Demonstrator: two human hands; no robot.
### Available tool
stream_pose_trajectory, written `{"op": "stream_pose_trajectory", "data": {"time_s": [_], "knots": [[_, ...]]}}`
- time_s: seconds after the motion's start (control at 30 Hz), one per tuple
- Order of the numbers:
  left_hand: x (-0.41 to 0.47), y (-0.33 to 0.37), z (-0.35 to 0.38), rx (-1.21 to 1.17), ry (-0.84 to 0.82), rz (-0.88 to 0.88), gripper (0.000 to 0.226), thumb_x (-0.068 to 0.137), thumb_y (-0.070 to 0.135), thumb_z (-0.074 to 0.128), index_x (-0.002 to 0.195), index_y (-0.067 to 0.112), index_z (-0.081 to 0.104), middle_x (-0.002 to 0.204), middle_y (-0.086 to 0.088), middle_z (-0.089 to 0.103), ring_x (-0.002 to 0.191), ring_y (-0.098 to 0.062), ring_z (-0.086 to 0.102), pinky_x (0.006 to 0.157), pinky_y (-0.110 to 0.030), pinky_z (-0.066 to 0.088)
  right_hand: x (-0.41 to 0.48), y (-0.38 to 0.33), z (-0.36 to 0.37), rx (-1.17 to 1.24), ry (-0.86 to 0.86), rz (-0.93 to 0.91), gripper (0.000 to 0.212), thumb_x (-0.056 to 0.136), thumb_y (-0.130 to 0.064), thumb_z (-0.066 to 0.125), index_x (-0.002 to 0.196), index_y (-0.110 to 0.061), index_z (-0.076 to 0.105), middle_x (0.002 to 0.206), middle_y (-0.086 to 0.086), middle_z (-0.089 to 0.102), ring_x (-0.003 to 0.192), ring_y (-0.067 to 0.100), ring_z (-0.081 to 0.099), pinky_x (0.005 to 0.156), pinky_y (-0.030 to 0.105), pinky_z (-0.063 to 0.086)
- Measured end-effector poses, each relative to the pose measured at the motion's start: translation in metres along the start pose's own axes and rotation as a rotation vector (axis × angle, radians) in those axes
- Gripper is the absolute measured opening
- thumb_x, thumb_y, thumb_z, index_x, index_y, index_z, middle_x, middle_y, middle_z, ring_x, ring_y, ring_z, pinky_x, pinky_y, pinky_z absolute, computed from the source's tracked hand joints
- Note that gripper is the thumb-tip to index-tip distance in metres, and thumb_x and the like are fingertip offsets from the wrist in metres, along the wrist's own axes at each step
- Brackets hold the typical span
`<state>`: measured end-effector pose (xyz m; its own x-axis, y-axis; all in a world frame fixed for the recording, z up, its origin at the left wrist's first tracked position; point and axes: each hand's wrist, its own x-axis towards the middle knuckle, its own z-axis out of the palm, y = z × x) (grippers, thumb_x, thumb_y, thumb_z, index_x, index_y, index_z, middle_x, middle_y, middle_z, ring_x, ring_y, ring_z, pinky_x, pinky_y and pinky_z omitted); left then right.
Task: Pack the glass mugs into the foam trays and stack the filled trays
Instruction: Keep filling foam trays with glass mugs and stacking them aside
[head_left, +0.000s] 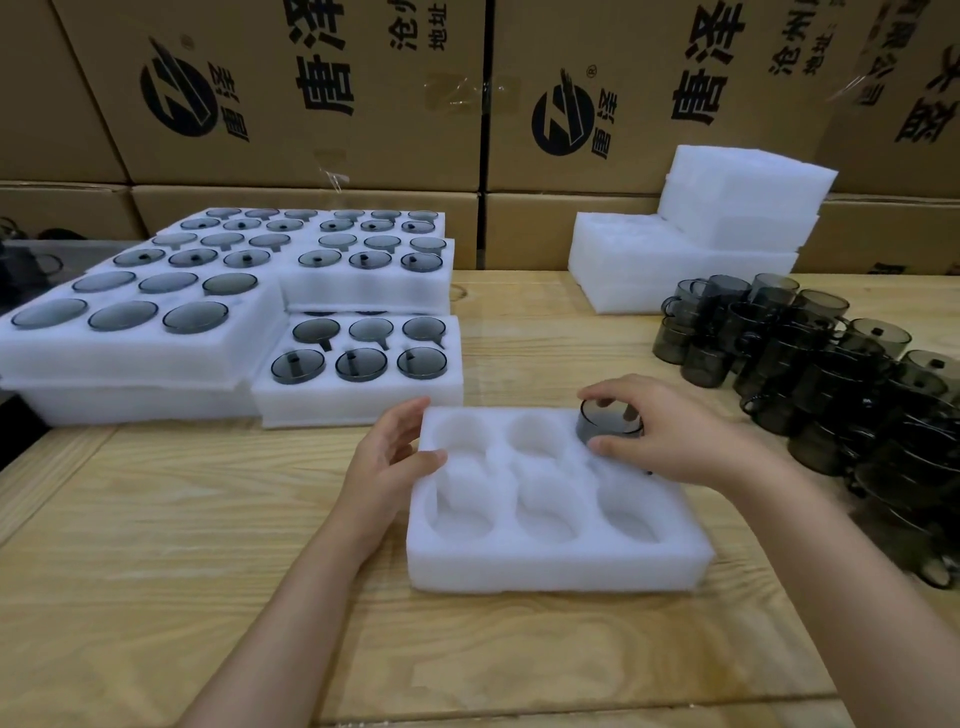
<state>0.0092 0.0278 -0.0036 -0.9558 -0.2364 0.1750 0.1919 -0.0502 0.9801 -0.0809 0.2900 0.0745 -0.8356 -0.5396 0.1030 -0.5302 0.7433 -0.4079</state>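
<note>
place: packing station in a warehouse or stockroom
backdrop: printed cardboard cartons (291, 93), taped, stacked wall-high
surface: bare plywood table (156, 519)
stock: loose glass mugs (810, 364), bulk cluster on the right
packaging: filled foam trays (130, 358) stacked left, empty foam trays (675, 270) piled at the back

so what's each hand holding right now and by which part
The right hand grips a glass mug by its rim from above. The left hand holds the foam tray at its far left corner.

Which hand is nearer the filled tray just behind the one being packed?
Left. The left hand grips the open tray's left edge, just in front of the filled tray; the right hand holds a mug at the far-right pocket, farther away.
</note>
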Motion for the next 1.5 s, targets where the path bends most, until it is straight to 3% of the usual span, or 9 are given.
{"op": "stream_pose_trajectory", "data": {"time_s": [0.07, 0.13, 0.23, 0.4, 0.6, 0.73, 0.9, 1.03, 1.5], "knots": [[0.0, 0.001, 0.0, 0.001, 0.0, -0.001, 0.06, 0.064, 0.013, 0.067, 0.122, 0.02, 0.056, 0.122, -0.001, 0.064, 0.109, -0.013, 0.062, 0.082, -0.023, 0.05, 0.003, -0.005, 0.0, 0.062, 0.031, 0.019, 0.047, 0.078, -0.05, 0.062, 0.121, -0.032, 0.057, 0.115, -0.01, 0.053, 0.107, 0.01, 0.045, 0.069, 0.019, 0.044], [0.0, 0.0, 0.0, 0.004, -0.004, -0.003, 0.06, 0.064, 0.014, 0.067, 0.122, 0.02, 0.056, 0.124, -0.002, 0.063, 0.111, -0.014, 0.061, 0.085, -0.025, 0.048, 0.013, -0.009, 0.003, 0.08, 0.09, 0.05, 0.06, 0.08, -0.064, 0.048, 0.127, -0.027, 0.053, 0.131, -0.008, 0.05, 0.124, 0.013, 0.039, 0.086, 0.025, 0.042], [0.0, 0.001, 0.0, 0.002, -0.003, -0.01, 0.064, 0.058, 0.02, 0.073, 0.12, 0.022, 0.057, 0.122, -0.001, 0.064, 0.111, -0.014, 0.061, 0.085, -0.026, 0.048, 0.03, -0.016, 0.018, -0.124, -0.084, 0.077, 0.07, 0.089, -0.067, 0.023, 0.148, -0.029, 0.024, 0.157, -0.005, 0.018, 0.145, 0.016, 0.009, 0.116, 0.038, 0.011], [0.0, 0.0, 0.0, 0.007, 0.005, -0.016, 0.072, 0.051, 0.034, 0.073, 0.12, 0.023, 0.057, 0.119, 0.003, 0.065, 0.111, -0.014, 0.06, 0.085, -0.025, 0.048, 0.026, -0.012, 0.046, -0.238, -0.183, 0.146, 0.073, 0.084, -0.072, 0.004, 0.149, -0.039, 0.005, 0.158, -0.011, 0.002, 0.145, 0.011, -0.005, 0.115, 0.044, -0.008], [0.001, 0.001, 0.001, 0.022, 0.007, -0.008, 0.069, 0.055, 0.026, 0.074, 0.122, 0.022, 0.057, 0.121, 0.002, 0.064, 0.113, -0.015, 0.06, 0.088, -0.028, 0.046, 0.024, -0.016, 0.042, -0.234, -0.127, 0.125, 0.066, 0.09, -0.066, 0.013, 0.147, -0.033, 0.023, 0.154, -0.008, 0.025, 0.142, 0.014, 0.019, 0.115, 0.042, 0.007], [0.0, 0.0, 0.002, 0.009, 0.008, -0.007, 0.061, 0.064, 0.014, 0.067, 0.123, 0.019, 0.056, 0.119, 0.001, 0.065, 0.111, -0.015, 0.061, 0.08, -0.02, 0.05, 0.01, -0.016, 0.02, 0.189, 0.153, 0.118, 0.049, 0.097, -0.044, 0.04, 0.136, -0.016, 0.048, 0.142, 0.0, 0.046, 0.133, 0.017, 0.038, 0.111, 0.034, 0.025], [0.001, -0.001, 0.003, 0.014, 0.019, 0.002, 0.058, 0.065, 0.015, 0.066, 0.122, 0.02, 0.057, 0.12, 0.0, 0.064, 0.112, -0.017, 0.06, 0.087, -0.029, 0.047, -0.043, 0.04, -0.017, -0.38, 0.719, 0.417, 0.045, 0.087, -0.034, 0.059, 0.122, -0.007, 0.057, 0.129, 0.016, 0.055, 0.124, 0.034, 0.042, 0.103, 0.047, 0.029], [0.001, -0.001, 0.003, 0.02, 0.021, 0.006, 0.055, 0.065, 0.015, 0.066, 0.119, 0.022, 0.058, 0.119, 0.001, 0.065, 0.111, -0.016, 0.06, 0.086, -0.028, 0.047, -0.081, 0.082, -0.028, -0.464, 0.69, 0.736, 0.05, 0.083, -0.034, 0.062, 0.119, 0.0, 0.054, 0.126, 0.027, 0.046, 0.119, 0.046, 0.036, 0.095, 0.06, 0.036], [0.002, -0.002, 0.003, 0.006, 0.021, 0.0, 0.054, 0.065, 0.015, 0.066, 0.117, 0.024, 0.058, 0.119, 0.0, 0.065, 0.108, -0.014, 0.062, 0.085, -0.027, 0.047, -0.087, 0.105, -0.031, -0.527, 0.709, 0.74, 0.044, 0.08, -0.028, 0.066, 0.112, -0.001, 0.055, 0.107, 0.028, 0.05, 0.102, 0.049, 0.043, 0.081, 0.062, 0.044]]}}
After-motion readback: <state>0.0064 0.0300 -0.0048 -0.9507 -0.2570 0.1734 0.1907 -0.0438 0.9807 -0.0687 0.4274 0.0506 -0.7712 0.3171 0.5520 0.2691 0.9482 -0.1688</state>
